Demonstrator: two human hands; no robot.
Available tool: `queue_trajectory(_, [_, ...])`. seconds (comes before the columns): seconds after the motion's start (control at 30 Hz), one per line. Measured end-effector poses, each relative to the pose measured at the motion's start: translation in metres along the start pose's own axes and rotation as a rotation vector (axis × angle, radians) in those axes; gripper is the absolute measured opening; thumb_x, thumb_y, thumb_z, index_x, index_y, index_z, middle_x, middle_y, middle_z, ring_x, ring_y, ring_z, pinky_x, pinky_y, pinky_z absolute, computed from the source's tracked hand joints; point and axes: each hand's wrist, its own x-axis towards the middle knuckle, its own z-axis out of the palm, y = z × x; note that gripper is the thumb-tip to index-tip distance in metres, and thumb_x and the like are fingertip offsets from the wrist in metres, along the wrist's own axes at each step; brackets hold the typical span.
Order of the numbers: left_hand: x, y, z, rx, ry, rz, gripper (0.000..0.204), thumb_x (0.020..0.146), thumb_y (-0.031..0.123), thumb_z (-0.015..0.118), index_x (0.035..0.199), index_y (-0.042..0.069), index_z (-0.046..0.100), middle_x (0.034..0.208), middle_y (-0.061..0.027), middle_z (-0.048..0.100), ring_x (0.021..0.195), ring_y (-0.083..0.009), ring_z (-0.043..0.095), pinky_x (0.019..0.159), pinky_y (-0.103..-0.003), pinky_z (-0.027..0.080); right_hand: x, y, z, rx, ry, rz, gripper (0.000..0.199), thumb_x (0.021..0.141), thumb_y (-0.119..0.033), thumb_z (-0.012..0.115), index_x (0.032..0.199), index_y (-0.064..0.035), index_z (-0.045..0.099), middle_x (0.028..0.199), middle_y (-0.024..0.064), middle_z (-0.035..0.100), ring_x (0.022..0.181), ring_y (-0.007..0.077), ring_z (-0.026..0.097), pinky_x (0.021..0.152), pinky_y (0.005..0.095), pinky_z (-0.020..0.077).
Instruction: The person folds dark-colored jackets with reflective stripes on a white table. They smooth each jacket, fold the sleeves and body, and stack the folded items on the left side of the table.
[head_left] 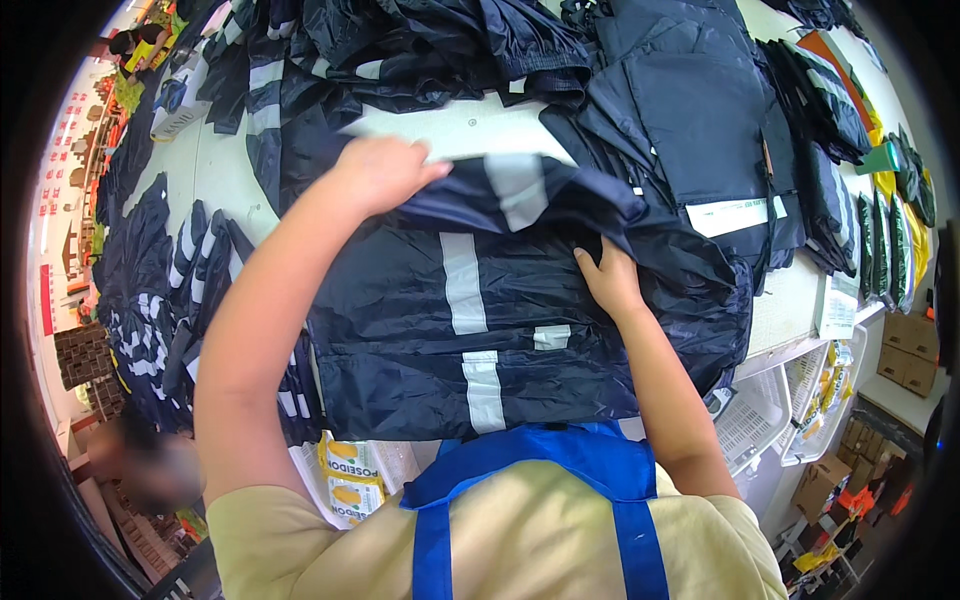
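White tabletop [470, 128] shows beyond garment [410, 285]; left grip [388, 172] pinches its edge, right grip [612, 279] unclear.

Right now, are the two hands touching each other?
Apart: the head view shows the left hand and right hand well separated, with the grey-striped dark fold visible between them.

Garment [400, 280] on table [430, 125] — stack [690, 120] right, pile [430, 35] beyond
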Motion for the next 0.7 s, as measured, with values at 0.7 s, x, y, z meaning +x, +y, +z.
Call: queue_trajectory(0.7, [-0.074,-0.118,0.122,-0.711,-0.35,-0.098,0.023,0.086,0.025,0.062,0.089,0.002,0.061,0.084,-0.0131,0.066,0.085,-0.0272,0.062,0.087,-0.04,0.044,-0.001,0.031,-0.108,-0.304,0.156,-0.19,0.027,0.058,0.006,0.054,0.08,-0.0093,0.055,0.081,0.0075,0.05,0.083,0.0299,0.051,0.076,0.0391,0.0381])
